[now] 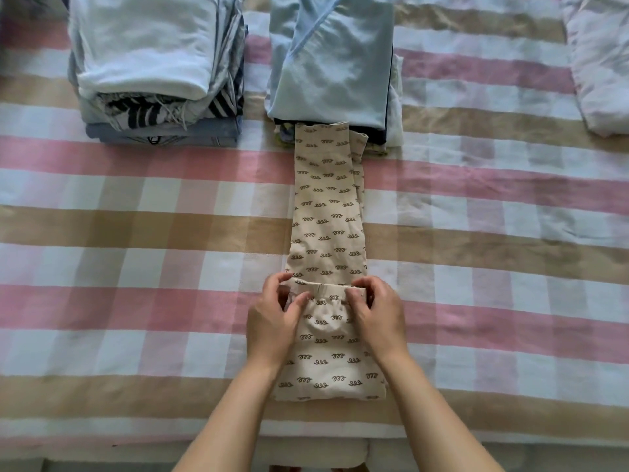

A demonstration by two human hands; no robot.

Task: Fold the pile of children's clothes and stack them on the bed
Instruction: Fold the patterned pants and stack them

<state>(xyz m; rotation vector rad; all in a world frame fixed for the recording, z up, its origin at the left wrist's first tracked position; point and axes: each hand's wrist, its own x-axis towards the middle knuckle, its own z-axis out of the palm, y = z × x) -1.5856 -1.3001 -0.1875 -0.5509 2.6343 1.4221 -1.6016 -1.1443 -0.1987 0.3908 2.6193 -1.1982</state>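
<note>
A pair of cream trousers (328, 206) with a small dark squiggle print lies lengthwise at the centre of the frame on the checked bed (136, 233), legs laid together and pointing toward the top. The left hand (272, 321) and right hand (377, 318) each have their grip clamped on the waistband (326, 294), fingers curled over its edge and thumbs under. The step in hand looks like the lengthwise fold of this one garment, the waist end turned up over the legs. Next the fold probably needs pressing flat and doubling again, so that the bundle matches the footprint of the two stacks waiting above. One stack (153, 63) sits at the upper left, the other (333, 63) at the upper centre with the trouser cuffs touching its base. Both stacks are cut off by the top edge, so their height is unknown. A pale cloth (599, 63) at the upper right is also cropped and hard to identify.
</note>
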